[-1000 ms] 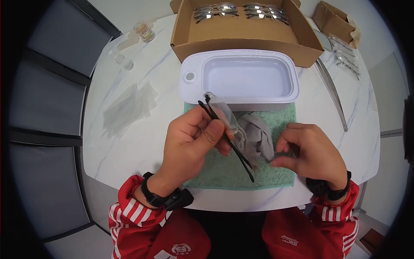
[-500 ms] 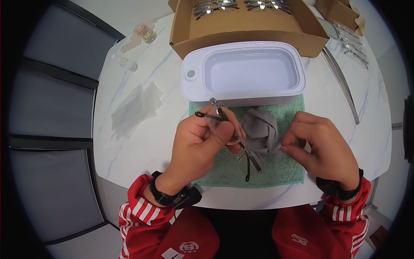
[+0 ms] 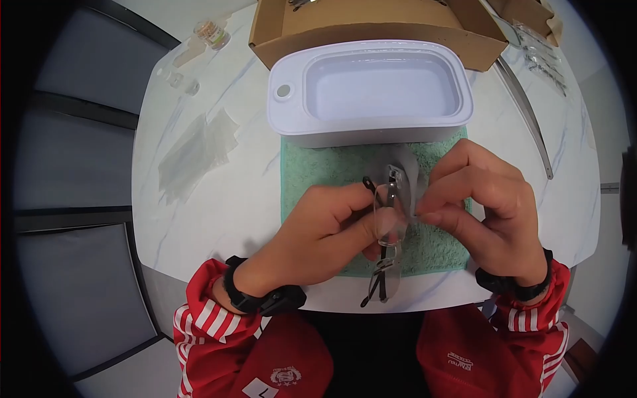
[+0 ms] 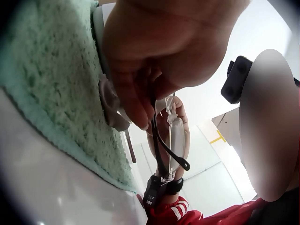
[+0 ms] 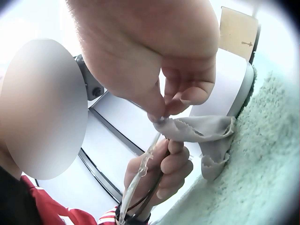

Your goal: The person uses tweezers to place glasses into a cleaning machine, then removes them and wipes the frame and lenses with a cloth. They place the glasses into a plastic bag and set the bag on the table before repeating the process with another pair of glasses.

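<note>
My left hand [image 3: 325,229] holds a pair of glasses [image 3: 386,265] with clear lenses and dark temples, the thumb lying over one lens. The glasses stand lengthwise above the green towel [image 3: 308,169], temples folded behind the lenses. Close beside them, my right hand [image 3: 488,209] pinches a corner of a grey cloth [image 5: 192,130] between thumb and fingertips. In the right wrist view the cloth hangs from that pinch down to the towel. The head view shows the cloth [image 3: 411,174] partly hidden behind the glasses and fingers.
A white basin [image 3: 371,126] of liquid stands at the towel's back edge. Behind it is a cardboard box [image 3: 378,33]. Clear plastic sleeves [image 3: 196,156], a small bottle [image 3: 182,81] and a jar [image 3: 211,33] lie left. A metal strip [image 3: 527,113] and bagged items [image 3: 544,63] lie right.
My left hand has carried the glasses rightward and turned them nearly upright in view. My right hand has come to the grey cloth and taken its corner, lifting part of it.
</note>
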A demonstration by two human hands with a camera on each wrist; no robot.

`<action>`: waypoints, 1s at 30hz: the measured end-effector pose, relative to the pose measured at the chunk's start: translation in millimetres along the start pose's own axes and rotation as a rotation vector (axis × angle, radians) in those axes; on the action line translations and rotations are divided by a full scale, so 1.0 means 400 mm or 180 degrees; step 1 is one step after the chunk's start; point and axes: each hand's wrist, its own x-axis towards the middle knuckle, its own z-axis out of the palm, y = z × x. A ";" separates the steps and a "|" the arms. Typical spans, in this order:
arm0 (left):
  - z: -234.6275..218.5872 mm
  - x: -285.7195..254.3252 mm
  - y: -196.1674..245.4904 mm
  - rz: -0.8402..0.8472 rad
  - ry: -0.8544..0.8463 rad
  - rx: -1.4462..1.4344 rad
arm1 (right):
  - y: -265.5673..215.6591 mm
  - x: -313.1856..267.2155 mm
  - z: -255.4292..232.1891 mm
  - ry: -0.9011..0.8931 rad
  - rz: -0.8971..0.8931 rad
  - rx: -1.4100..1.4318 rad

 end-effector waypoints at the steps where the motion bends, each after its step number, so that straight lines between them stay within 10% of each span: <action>1: 0.002 0.000 0.003 -0.0006 0.0002 -0.0020 | 0.002 0.000 0.007 0.0099 -0.0128 0.0023; 30: 0.014 0.016 -0.010 0.0331 0.0067 0.1030 | -0.010 -0.003 0.036 0.0234 0.1498 0.0631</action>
